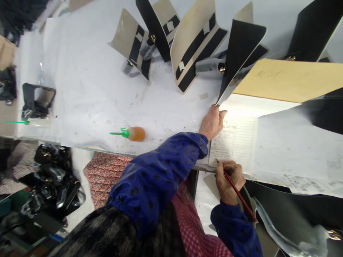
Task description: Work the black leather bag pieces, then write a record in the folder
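Observation:
An opened notebook [245, 139] with lined pages and handwriting lies near the table's front edge. My left hand [213, 123] is on its upper left part, fingers curled at the page edge, partly hidden from above. The lower tip of a standing black panel [235, 50] comes close to those fingers. In my right hand [230, 180] is a slim red pen [239, 196], tilted, its tip at the bottom lines of writing. The notebook's yellowish cover [292, 80] is raised behind the pages.
Several curved black-and-beige panels [195, 39] with metal clasps stand along the back. A bottle of orange liquid [136, 134] with a green nozzle lies left of my arm. Farther left are a black piece [39, 101] and dark wrapped parts [53, 171]. More black panels [300, 214] are at the lower right.

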Motion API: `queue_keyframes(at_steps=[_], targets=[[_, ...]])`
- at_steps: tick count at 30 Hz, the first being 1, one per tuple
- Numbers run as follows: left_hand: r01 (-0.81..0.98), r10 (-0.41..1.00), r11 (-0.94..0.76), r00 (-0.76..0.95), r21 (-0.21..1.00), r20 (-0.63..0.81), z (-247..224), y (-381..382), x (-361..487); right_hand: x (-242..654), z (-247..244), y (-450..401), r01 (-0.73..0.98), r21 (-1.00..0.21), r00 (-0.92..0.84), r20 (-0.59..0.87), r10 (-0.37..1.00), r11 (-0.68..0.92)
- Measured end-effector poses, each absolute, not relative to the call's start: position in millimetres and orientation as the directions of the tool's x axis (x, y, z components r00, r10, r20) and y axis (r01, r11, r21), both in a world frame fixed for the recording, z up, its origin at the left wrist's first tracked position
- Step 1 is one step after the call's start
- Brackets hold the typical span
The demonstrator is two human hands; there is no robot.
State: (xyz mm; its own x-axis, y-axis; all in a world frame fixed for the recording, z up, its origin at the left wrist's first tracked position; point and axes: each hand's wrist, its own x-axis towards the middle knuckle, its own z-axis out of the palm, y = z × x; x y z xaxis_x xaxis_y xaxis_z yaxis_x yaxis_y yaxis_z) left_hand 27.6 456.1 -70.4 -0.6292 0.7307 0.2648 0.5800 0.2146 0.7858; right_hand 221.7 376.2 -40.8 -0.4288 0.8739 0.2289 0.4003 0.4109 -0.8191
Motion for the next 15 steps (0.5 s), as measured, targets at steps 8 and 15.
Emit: queue_keyframes(at_steps=[8, 15], targets=[[0.578, 0.718, 0.225, -0.643, 0.784, 0.268, -71.4, 457.3, 28.7, 218.4, -26.4, 378.6, 0.414, -0.789, -0.476, 0.238, 0.847, 0.454], [0.595, 0.726, 0.198, -0.623, 0.779, 0.291, -69.8, 456.9, 28.9, 225.1, -28.6, 382.1, 0.355, -0.861, -0.496, 0.157, 0.854, 0.365]])
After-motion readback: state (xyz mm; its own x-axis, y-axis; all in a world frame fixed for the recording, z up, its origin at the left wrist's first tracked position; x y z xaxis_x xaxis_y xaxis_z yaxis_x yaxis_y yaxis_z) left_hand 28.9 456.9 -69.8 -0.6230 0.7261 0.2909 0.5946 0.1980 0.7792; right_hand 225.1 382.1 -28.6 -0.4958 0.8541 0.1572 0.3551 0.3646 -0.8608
